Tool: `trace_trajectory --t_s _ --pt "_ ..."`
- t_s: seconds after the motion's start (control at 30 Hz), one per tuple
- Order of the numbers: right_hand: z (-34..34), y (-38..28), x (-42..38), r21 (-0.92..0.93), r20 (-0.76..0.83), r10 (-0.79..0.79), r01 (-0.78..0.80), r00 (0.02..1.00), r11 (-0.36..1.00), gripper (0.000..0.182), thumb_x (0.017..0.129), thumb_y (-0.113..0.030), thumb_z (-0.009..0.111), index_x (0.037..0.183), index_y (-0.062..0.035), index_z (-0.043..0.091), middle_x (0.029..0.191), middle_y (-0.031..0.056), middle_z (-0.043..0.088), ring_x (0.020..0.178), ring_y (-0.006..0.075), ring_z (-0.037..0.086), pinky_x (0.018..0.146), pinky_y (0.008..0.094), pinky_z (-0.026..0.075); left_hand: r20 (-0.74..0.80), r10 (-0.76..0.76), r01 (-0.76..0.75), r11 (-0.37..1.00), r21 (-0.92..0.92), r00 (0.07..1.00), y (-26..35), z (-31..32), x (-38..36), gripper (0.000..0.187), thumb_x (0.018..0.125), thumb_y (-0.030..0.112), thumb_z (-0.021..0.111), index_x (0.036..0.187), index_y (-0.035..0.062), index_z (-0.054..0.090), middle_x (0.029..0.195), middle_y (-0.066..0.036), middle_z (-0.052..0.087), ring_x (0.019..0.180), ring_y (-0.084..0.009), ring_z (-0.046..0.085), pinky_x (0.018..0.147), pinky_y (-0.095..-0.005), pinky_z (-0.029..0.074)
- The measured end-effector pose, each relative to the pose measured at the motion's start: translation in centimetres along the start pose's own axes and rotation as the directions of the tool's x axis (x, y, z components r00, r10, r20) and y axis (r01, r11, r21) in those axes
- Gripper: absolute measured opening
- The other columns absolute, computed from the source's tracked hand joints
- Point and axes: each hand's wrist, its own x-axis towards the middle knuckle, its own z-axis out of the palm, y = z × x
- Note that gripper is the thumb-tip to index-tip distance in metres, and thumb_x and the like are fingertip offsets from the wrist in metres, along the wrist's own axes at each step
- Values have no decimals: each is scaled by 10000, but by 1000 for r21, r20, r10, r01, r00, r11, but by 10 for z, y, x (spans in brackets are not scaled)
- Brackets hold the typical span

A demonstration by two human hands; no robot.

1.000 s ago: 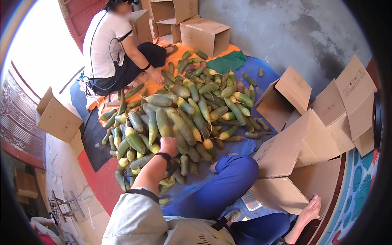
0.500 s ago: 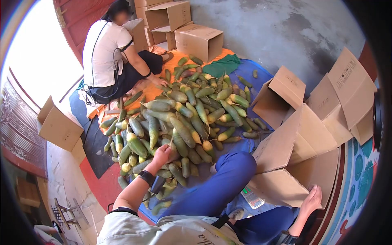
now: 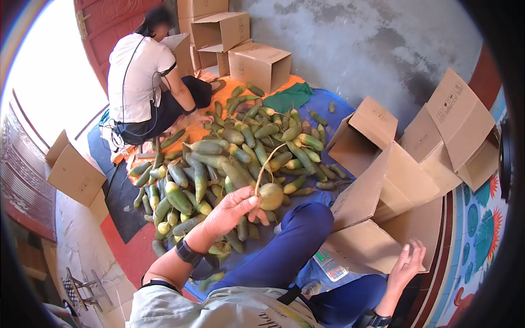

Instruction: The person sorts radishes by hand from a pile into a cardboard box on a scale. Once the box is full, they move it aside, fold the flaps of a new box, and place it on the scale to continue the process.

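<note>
Seemingly radish [image 3: 270, 195] end-on, tail up, left hand [image 3: 232, 210]

A heap of long green-and-yellow radishes [image 3: 240, 147] lies mid-floor on an orange-and-blue tarp [image 3: 322, 104]. Open brown cardboard boxes [image 3: 404, 180] stand at its right edge, more cardboard boxes [image 3: 257, 63] behind its far edge. A person in a white shirt [image 3: 136, 76] crouches at its far left corner.
</note>
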Motion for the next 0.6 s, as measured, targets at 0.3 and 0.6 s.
trace_trajectory --t_s 0.3,0.6 --pt "3 -84 -23 291 224 -357 287 907 913 672 633 -193 738 1202 -16 428 1160 199 511 1061 366 486 920 446 379 552 154 70 929 -363 819 42 87 3 263 940 285 437 903 25 459 618 -17 436 642 -183 598 597 -287 440" --pt "15 -23 -58 546 265 -84 -77 961 834 700 535 -159 749 1148 12 459 1012 166 527 937 299 550 828 355 432 484 195 30 908 -418 853 12 110 17 282 957 293 396 928 29 490 740 -40 508 778 -144 530 779 -287 406"
